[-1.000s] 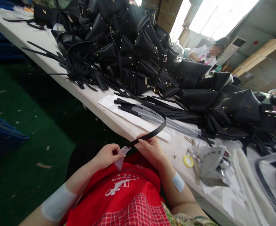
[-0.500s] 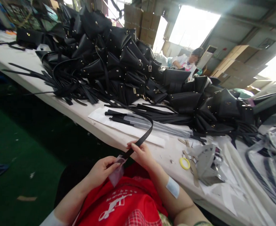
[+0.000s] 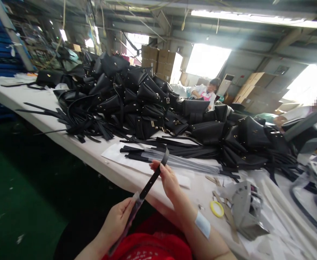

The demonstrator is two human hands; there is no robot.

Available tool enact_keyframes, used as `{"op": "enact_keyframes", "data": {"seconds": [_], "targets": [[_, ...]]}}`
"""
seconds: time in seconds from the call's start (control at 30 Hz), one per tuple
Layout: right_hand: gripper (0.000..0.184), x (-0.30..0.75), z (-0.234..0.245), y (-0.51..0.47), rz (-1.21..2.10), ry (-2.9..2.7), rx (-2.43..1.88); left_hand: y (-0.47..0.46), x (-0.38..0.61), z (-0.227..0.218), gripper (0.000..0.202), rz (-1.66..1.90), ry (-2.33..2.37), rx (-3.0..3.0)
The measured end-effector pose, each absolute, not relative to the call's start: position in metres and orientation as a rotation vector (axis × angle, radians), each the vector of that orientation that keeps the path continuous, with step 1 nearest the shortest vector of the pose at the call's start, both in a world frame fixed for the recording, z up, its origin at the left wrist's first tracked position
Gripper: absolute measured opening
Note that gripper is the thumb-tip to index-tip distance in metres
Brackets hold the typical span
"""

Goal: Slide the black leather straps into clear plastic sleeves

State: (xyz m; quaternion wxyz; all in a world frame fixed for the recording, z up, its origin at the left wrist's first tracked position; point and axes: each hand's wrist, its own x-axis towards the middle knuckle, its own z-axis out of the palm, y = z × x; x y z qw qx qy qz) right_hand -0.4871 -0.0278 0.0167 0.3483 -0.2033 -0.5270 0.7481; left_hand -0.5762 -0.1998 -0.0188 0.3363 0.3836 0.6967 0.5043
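Observation:
A black strap with small holes runs slantwise between my hands in front of the table edge. My left hand is closed on a thin clear plastic sleeve, and the strap's lower part lies inside it. Further up, my right hand pinches the strap between thumb and fingers, with the free end curling above it. Beyond my right hand, several black straps in clear plastic lie on a white sheet on the table.
A large heap of black bags covers the table's far side, with loose black straps at left. To the right are a yellow tape ring and a grey bag. A co-worker is behind the heap; another person's arm shows at right.
More of the strap is now inside the sleeve, and its free end above my right hand is much shorter. My right hand has moved slightly forward. The view has tilted up.

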Motion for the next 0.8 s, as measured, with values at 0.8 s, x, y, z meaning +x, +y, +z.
{"op": "enact_keyframes", "data": {"seconds": [0.8], "targets": [[0.045, -0.485, 0.010, -0.059, 2.112, -1.614, -0.519, -0.198, -0.579, -0.014, 0.049, 1.335, 1.829, 1.035]]}}
